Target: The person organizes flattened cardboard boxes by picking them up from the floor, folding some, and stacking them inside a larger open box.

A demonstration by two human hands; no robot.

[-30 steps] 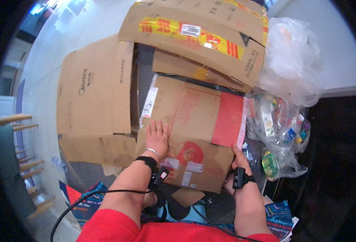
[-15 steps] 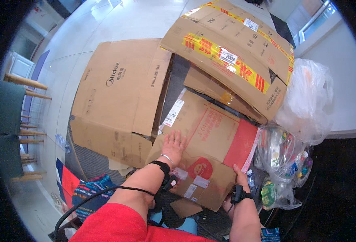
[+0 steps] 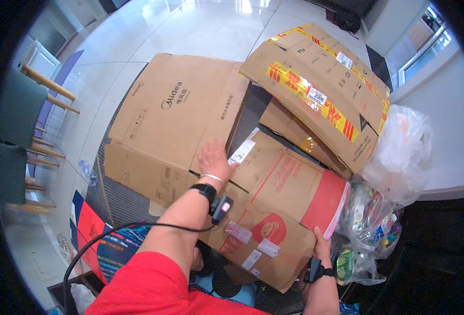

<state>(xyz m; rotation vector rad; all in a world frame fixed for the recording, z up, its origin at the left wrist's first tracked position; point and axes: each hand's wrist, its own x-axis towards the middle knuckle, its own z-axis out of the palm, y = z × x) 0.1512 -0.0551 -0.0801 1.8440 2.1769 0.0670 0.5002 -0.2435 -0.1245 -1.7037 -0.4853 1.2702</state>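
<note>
A flattened cardboard box [image 3: 279, 170] with a red end panel and a red printed figure lies in front of me. My right hand [image 3: 322, 249] holds its right edge, thumb on top and the other fingers hidden below. My left hand [image 3: 214, 160] is spread, palm down, over the seam between this box and a bigger plain brown carton [image 3: 174, 105] on the left. It looks to be resting on the bigger carton's near right corner, though contact is hard to tell. White labels and clear tape stick to the red-printed box.
A large carton with yellow and red tape [image 3: 316, 89] lies at the far right, over another brown cardboard piece [image 3: 295, 128]. Clear bags of bottles [image 3: 368, 220] and a white plastic bag [image 3: 400, 152] stand at the right. Green chairs [image 3: 19, 110] with wooden legs are on the left.
My left hand has moved from the red-printed box up and left toward the bigger carton. My right hand keeps its hold on the edge. The whole view has shifted a little.
</note>
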